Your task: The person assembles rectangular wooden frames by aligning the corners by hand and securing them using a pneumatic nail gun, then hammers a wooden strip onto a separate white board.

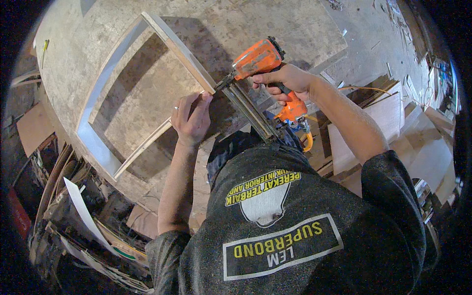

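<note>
Head view, worktop [73, 73] edge: frame [178, 49] was judged light, stiff.
Left hand [191, 118]: best-held corner [210, 88] was pinched.
Right hand [290, 82]: nail gun [258, 59] handle [295, 105] was encircled.

The nail gun [258, 60] at upper centre was bright orange, smudged with grey. The frame [98, 147] at upper left was whitish with tan edges, the worktop [241, 19] mottled grey-beige. The shirt [300, 196], lower centre, was charcoal, printed in yellow and white.

Right grip [286, 81] around orange nail gun [258, 59], nose [225, 81] at corner of wooden frame [179, 52], left grip [192, 120] on same corner
</note>
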The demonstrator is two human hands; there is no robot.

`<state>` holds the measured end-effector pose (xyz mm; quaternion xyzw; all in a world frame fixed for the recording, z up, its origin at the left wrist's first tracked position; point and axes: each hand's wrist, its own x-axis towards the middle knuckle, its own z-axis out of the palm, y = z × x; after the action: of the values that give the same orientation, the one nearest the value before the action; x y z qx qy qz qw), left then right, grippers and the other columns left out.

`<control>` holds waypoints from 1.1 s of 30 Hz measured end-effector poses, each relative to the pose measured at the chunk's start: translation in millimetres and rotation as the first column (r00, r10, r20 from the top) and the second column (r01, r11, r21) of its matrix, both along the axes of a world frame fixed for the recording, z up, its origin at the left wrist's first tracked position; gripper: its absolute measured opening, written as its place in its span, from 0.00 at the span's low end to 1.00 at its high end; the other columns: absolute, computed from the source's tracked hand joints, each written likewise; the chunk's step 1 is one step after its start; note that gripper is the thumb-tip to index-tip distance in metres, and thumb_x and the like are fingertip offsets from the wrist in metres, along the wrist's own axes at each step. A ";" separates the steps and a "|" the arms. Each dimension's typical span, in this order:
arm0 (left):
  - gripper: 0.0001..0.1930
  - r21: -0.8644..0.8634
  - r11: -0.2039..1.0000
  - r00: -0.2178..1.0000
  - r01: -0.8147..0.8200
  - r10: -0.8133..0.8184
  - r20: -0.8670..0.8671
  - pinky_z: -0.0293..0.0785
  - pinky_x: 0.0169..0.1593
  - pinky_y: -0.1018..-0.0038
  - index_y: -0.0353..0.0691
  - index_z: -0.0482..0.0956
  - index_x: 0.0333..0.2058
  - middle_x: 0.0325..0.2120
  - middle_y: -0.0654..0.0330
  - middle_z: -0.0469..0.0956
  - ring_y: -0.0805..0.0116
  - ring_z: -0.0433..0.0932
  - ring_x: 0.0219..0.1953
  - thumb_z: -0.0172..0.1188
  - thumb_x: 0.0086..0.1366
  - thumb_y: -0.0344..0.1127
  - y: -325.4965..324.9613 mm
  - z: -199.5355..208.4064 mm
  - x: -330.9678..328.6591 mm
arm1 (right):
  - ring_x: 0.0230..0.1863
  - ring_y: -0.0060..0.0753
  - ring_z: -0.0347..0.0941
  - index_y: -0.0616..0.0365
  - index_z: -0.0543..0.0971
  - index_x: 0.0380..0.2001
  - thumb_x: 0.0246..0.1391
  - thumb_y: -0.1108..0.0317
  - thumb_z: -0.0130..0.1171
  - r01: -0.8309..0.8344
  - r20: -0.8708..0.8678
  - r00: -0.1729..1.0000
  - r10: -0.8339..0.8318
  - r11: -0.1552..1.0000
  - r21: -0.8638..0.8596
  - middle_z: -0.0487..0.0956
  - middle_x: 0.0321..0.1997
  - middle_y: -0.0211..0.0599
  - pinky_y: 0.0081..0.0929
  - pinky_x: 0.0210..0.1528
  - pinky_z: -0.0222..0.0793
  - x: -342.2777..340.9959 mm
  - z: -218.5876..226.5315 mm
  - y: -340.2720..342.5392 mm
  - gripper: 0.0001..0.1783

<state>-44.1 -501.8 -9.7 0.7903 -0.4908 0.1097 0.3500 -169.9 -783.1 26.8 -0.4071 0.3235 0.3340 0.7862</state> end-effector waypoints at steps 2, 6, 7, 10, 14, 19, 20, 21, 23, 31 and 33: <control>0.14 0.002 1.000 1.000 0.007 -0.007 0.020 0.73 0.28 0.73 0.43 0.88 0.40 0.32 0.56 0.82 0.63 0.79 0.28 0.74 0.54 0.23 0.1 -1.8 0.5 | 0.12 0.17 0.59 0.60 0.78 0.42 0.62 0.52 0.65 0.003 0.000 1.000 -0.003 1.000 0.003 0.66 0.15 0.22 0.19 0.16 0.54 -0.7 -2.1 0.6 0.20; 0.14 -0.007 1.000 0.999 0.013 -0.013 0.049 0.73 0.28 0.73 0.43 0.88 0.39 0.32 0.56 0.82 0.63 0.78 0.28 0.74 0.53 0.23 -0.5 -2.8 2.0 | 0.12 0.16 0.60 0.60 0.78 0.40 0.62 0.53 0.65 0.021 -0.010 1.000 -0.021 1.000 0.019 0.66 0.15 0.23 0.19 0.16 0.55 -0.9 -2.2 1.3 0.19; 0.13 -0.005 1.000 0.999 0.012 -0.011 0.049 0.73 0.28 0.72 0.43 0.88 0.39 0.32 0.56 0.82 0.62 0.78 0.28 0.75 0.53 0.24 -1.1 -2.3 1.8 | 0.12 0.16 0.61 0.60 0.78 0.39 0.62 0.53 0.66 0.029 -0.026 0.999 -0.029 0.999 0.015 0.66 0.15 0.23 0.19 0.16 0.56 -0.9 -1.8 1.3 0.19; 0.12 -0.012 1.000 0.998 0.019 -0.018 0.054 0.74 0.28 0.72 0.42 0.87 0.37 0.32 0.56 0.82 0.62 0.79 0.28 0.75 0.53 0.24 -1.6 -3.8 2.2 | 0.11 0.16 0.61 0.53 0.78 0.36 0.59 0.49 0.68 -0.004 -0.019 1.000 0.004 1.000 0.021 0.66 0.15 0.19 0.26 0.19 0.67 -3.9 -11.9 -0.5 0.18; 0.11 -0.028 1.000 0.997 -0.005 0.007 0.083 0.72 0.27 0.72 0.43 0.87 0.36 0.32 0.60 0.80 0.65 0.79 0.28 0.74 0.53 0.26 -3.2 -1.0 1.0 | 0.13 0.16 0.63 0.58 0.79 0.38 0.62 0.53 0.65 0.029 -0.041 0.999 -0.029 1.000 -0.001 0.66 0.15 0.22 0.18 0.17 0.58 -1.8 -6.6 1.2 0.18; 0.11 -0.022 1.000 0.998 -0.008 0.009 0.055 0.72 0.29 0.72 0.44 0.87 0.37 0.33 0.60 0.80 0.65 0.79 0.29 0.74 0.54 0.26 -4.2 3.6 0.9 | 0.12 0.16 0.61 0.54 0.80 0.40 0.61 0.50 0.66 0.103 -0.024 0.994 -0.105 0.993 -0.061 0.66 0.15 0.21 0.22 0.15 0.57 -9.5 -7.1 -4.4 0.18; 0.12 -0.007 1.000 0.999 -0.009 0.010 0.045 0.72 0.31 0.72 0.45 0.87 0.38 0.33 0.60 0.80 0.66 0.80 0.30 0.74 0.54 0.27 -4.0 4.0 0.7 | 0.12 0.16 0.61 0.54 0.80 0.40 0.61 0.50 0.66 0.101 -0.027 0.994 -0.103 0.993 -0.059 0.66 0.15 0.21 0.22 0.15 0.57 -12.5 -8.7 -5.5 0.18; 0.12 -0.005 1.000 0.999 -0.011 0.011 0.043 0.72 0.31 0.72 0.45 0.87 0.38 0.33 0.60 0.80 0.66 0.80 0.30 0.74 0.54 0.27 -4.3 4.4 1.1 | 0.12 0.17 0.61 0.55 0.81 0.40 0.61 0.50 0.65 0.122 -0.022 0.992 -0.124 0.990 -0.076 0.66 0.15 0.21 0.21 0.15 0.56 -15.3 -10.7 -6.5 0.19; 0.14 0.049 0.998 0.998 -0.046 0.044 0.041 0.71 0.35 0.70 0.48 0.86 0.41 0.34 0.63 0.81 0.67 0.80 0.33 0.74 0.55 0.29 -4.3 6.1 2.6 | 0.12 0.17 0.61 0.55 0.81 0.41 0.61 0.49 0.65 0.138 -0.020 0.990 -0.141 0.987 -0.087 0.66 0.15 0.22 0.21 0.15 0.56 -19.3 -10.9 -6.5 0.20; 0.12 0.103 0.987 0.992 -0.124 0.120 0.051 0.69 0.42 0.67 0.50 0.84 0.39 0.34 0.68 0.81 0.67 0.80 0.35 0.74 0.55 0.37 -2.4 6.1 -1.7 | 0.11 0.18 0.63 0.55 0.80 0.41 0.61 0.49 0.65 0.155 0.007 0.988 -0.154 0.986 -0.068 0.68 0.14 0.22 0.22 0.15 0.58 -26.8 -9.1 -3.6 0.20; 0.13 0.098 0.980 0.984 -0.171 0.165 0.067 0.68 0.44 0.66 0.50 0.83 0.37 0.33 0.68 0.80 0.67 0.79 0.35 0.75 0.54 0.40 -4.5 8.9 -4.4 | 0.12 0.18 0.63 0.55 0.80 0.41 0.61 0.49 0.65 0.162 0.018 0.987 -0.161 0.984 -0.074 0.68 0.15 0.22 0.21 0.15 0.58 -29.8 -11.8 -5.4 0.20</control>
<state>-48.5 -506.3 -0.8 0.8424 -0.4373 0.1367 0.2837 -199.7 -788.4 14.9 -0.4110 0.3629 0.2543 0.7967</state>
